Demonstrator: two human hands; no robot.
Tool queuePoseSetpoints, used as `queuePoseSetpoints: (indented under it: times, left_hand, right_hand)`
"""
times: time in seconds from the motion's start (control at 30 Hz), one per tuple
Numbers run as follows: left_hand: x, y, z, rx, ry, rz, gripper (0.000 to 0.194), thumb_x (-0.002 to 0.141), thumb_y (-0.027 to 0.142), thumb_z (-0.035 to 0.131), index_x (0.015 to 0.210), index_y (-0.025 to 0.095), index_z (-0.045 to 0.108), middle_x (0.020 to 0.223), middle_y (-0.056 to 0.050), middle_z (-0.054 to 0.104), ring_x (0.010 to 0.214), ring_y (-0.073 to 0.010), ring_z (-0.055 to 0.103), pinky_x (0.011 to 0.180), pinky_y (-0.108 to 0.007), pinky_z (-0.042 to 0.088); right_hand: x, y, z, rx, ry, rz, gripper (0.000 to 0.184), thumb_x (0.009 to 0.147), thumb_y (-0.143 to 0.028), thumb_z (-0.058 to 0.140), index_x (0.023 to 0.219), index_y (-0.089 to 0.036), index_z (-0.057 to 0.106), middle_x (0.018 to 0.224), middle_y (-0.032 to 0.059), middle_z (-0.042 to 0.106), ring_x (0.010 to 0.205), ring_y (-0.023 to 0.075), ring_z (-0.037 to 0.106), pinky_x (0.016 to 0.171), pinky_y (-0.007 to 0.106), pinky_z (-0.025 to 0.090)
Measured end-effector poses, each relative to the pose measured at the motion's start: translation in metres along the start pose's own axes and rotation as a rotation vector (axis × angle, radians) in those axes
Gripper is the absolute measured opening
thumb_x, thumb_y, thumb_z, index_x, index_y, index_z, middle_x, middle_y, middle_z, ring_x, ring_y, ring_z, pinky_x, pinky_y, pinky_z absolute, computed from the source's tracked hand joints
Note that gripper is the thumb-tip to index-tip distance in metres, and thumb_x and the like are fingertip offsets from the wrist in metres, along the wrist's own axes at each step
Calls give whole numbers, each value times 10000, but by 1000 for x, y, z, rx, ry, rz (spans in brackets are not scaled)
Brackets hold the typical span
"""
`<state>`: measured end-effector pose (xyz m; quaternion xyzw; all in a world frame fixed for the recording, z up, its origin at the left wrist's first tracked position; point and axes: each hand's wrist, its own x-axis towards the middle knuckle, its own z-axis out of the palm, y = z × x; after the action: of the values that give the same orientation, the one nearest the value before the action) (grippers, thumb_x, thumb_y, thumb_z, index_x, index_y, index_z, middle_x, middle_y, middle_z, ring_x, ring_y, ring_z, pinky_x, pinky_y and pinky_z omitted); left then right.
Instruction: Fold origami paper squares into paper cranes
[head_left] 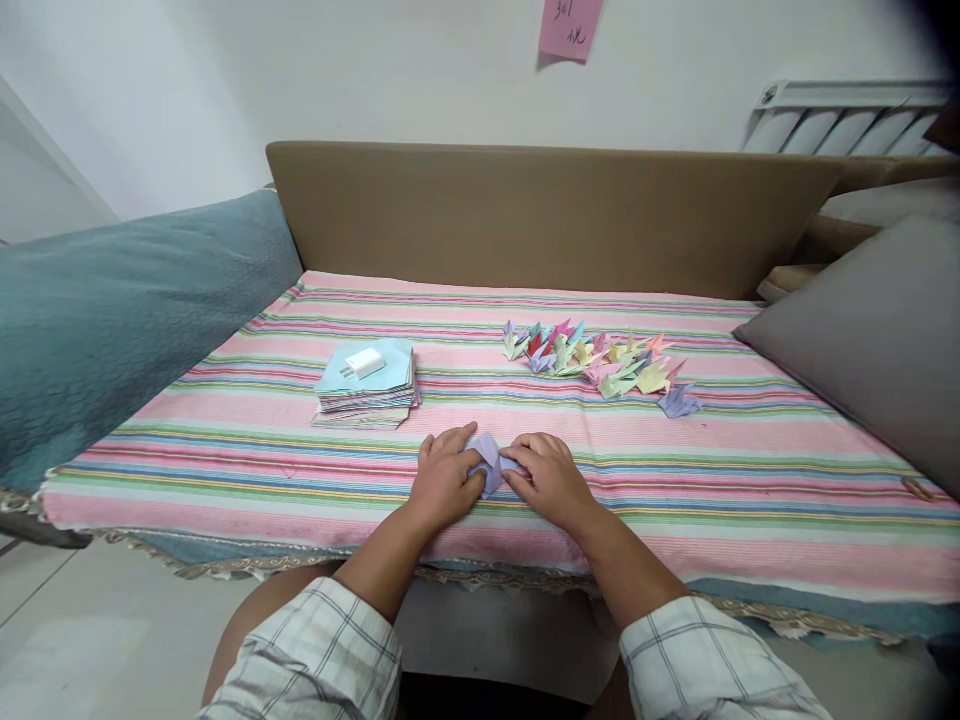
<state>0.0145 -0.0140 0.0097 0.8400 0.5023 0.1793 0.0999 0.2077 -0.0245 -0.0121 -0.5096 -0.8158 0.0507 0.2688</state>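
A small lilac paper piece (pixel 487 462), partly folded, lies on the striped cloth (pixel 225 440) near its front edge. My left hand (pixel 444 478) presses on its left side with curled fingers. My right hand (pixel 547 475) holds its right side, fingers closed over the paper. Both hands touch the paper and nearly meet over it. Much of the paper is hidden under my fingers.
A stack of coloured paper squares (pixel 367 395) with a white charger plug (pixel 364 362) on top lies to the left. Several folded paper cranes (pixel 596 360) are spread behind my hands. A grey cushion (pixel 877 340) is right, a teal blanket (pixel 127 320) left.
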Motion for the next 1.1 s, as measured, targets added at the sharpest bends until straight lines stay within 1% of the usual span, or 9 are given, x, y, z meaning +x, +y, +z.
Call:
queuePoseSetpoints:
  times: [0.13,0.33,0.47,0.57,0.67,0.73,0.77,0.93,1.1]
  left_hand:
    - [3,2,-1,-35,-20,-45,223,767,209,506,935,252,647,1422,-44,424,1280,-277,389,1055,-575,227]
    - [8,5,-2,-126,-32,-63,367,756,196,519,1095,304,608,1407,-27,443,1285,-248,388,1072,-562,201]
    - [9,3,-5,-141,-24,-52,312,773,223,546,1059,299,647,1400,-40,449,1277,-263,396,1067,-546,228]
    - [9,-1,-11,-179,-66,-4,243,786,365,594,1003,297,680,1399,-56,445,1282,-281,388,1059,-528,255]
    - [9,-6,-15,-185,-125,70,402,639,527,714,947,270,703,1444,-87,376,1307,-331,336,1056,-523,263]
    - [8,-7,-15,-154,-135,97,527,534,552,772,964,255,701,1469,-99,330,1316,-360,306,1058,-534,250]
    - [8,-7,-14,-137,-134,100,555,516,552,783,976,254,698,1472,-99,325,1316,-364,301,1060,-540,240]
    - [7,-2,-11,-103,-135,65,389,632,500,736,969,309,705,1440,-63,386,1301,-328,332,1060,-554,208]
    - [7,0,-10,-99,-137,70,261,742,445,658,983,353,700,1417,-41,422,1290,-302,355,1050,-580,189]
  right_hand:
    - [0,0,0,9,-4,2,253,831,-325,567,1067,-262,632,1009,56,597,978,230,505,891,393,371]
    - [0,1,0,20,-1,12,256,825,-328,580,1064,-250,630,1012,60,597,994,237,503,906,404,361]
    - [0,1,0,21,-7,20,265,823,-331,585,1070,-243,623,1013,55,601,991,230,505,903,395,362]
    - [0,1,0,16,-11,23,270,834,-344,573,1078,-239,622,1018,56,603,1000,228,505,911,390,359]
    - [0,1,-1,14,-20,20,271,845,-354,555,1084,-245,623,1026,57,603,1001,226,504,912,389,356]
    - [0,1,-2,17,-25,24,267,845,-346,554,1083,-249,623,1026,55,603,1000,225,504,911,390,355]
    - [0,1,-2,20,-26,27,263,843,-340,556,1080,-249,624,1023,54,603,999,225,504,911,390,354]
    - [0,0,-2,38,-27,35,261,832,-319,569,1078,-248,621,1016,52,603,1001,226,505,906,389,352]
    - [0,1,-2,39,-26,29,252,832,-308,571,1070,-244,620,1018,50,602,996,223,505,900,389,354]
